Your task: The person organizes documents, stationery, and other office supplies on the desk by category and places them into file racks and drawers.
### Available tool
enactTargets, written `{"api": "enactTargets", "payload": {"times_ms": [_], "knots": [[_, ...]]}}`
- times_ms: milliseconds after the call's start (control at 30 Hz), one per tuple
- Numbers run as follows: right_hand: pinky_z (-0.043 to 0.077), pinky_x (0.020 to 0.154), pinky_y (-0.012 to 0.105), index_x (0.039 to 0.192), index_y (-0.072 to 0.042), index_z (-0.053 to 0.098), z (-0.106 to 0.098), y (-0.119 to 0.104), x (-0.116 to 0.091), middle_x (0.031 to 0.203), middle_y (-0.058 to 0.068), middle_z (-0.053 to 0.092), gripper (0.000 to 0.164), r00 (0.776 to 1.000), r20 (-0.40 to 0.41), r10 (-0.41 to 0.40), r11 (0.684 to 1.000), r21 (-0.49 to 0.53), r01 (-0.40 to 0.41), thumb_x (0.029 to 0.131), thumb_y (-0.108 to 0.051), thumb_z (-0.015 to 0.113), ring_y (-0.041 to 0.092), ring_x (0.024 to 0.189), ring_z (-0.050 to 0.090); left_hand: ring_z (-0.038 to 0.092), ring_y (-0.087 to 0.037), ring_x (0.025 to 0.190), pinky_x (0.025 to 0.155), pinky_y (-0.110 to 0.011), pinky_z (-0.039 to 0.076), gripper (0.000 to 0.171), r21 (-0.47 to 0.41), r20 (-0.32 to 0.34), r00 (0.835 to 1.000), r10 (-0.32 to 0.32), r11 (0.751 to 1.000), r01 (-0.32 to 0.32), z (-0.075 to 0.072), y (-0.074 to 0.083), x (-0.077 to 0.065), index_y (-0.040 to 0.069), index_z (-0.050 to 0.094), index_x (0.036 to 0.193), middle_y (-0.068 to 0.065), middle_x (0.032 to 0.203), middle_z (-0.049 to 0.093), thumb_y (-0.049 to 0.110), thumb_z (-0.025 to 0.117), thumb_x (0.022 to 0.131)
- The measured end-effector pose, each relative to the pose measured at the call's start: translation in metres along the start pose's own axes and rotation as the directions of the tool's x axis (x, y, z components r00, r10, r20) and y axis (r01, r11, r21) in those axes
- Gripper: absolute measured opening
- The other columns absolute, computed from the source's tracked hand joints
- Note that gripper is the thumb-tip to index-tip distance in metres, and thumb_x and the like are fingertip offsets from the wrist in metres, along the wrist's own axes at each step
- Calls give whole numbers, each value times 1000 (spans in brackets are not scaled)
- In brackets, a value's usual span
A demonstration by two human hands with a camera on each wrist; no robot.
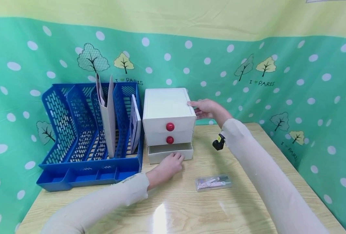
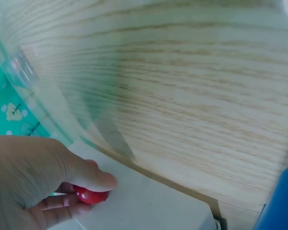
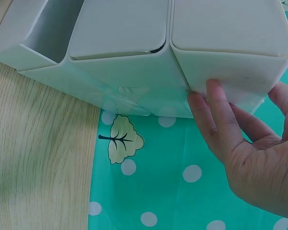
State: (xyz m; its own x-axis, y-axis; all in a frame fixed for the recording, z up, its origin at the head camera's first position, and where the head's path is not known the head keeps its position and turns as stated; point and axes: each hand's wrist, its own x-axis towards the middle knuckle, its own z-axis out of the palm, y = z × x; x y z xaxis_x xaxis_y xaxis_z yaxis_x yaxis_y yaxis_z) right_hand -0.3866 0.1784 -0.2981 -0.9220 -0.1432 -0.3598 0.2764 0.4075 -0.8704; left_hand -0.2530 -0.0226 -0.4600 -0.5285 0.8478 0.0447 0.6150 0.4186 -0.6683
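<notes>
A white cabinet (image 1: 167,102) with three stacked drawers stands on the table, red knobs showing on its upper two. Its bottom drawer (image 1: 156,158) is pulled partway out. My left hand (image 1: 167,167) is at the front of that drawer; in the left wrist view its thumb and fingers pinch a red knob (image 2: 91,196). My right hand (image 1: 207,108) steadies the cabinet's right side, thumb at the top edge. In the right wrist view its fairly straight fingers (image 3: 221,112) press against the white side wall.
Left of the cabinet, close beside it, is a blue file rack (image 1: 88,172) holding a few upright folders (image 1: 110,120) and booklets (image 1: 135,125). A clear case (image 1: 213,182) of stationery lies in front on the wooden table (image 1: 190,211). A green dotted curtain (image 1: 219,71) hangs behind.
</notes>
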Motion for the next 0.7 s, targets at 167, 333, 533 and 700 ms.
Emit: {"api": "enactTargets", "payload": {"times_ms": [167,333,533,700], "knots": [[56,101,40,151,-1,36,-1,0,0,130,19,55,64,1000,6,3,1000,16,-4,104,-40,56,29,115,60,59,-12,102,91,-23,56,19,22,-3,1000,18,1000,-18,-1,2,0,27,80,99,3,111,64,14,78,85],[57,100,40,151,-1,34,-4,-2,0,130,19,55,65,1000,-3,-1,1000,29,1,103,-39,57,30,115,60,60,-13,102,92,-25,56,19,14,-39,999,30,999,-29,-2,4,-2,27,80,99,2,111,65,17,81,83],[58,97,38,159,-2,22,-3,-1,0,130,19,56,76,1000,13,7,1000,28,-8,103,-38,57,29,114,61,59,-13,97,85,-24,56,17,31,-121,991,55,998,-52,-2,12,-12,28,79,91,3,106,63,13,78,82],[59,95,37,160,-2,20,0,-2,0,128,19,57,77,1000,24,13,999,44,-14,103,-38,58,27,110,62,58,-12,93,83,-24,56,14,38,-150,987,63,998,-58,-4,18,-21,28,79,86,3,102,61,13,78,83]]}}
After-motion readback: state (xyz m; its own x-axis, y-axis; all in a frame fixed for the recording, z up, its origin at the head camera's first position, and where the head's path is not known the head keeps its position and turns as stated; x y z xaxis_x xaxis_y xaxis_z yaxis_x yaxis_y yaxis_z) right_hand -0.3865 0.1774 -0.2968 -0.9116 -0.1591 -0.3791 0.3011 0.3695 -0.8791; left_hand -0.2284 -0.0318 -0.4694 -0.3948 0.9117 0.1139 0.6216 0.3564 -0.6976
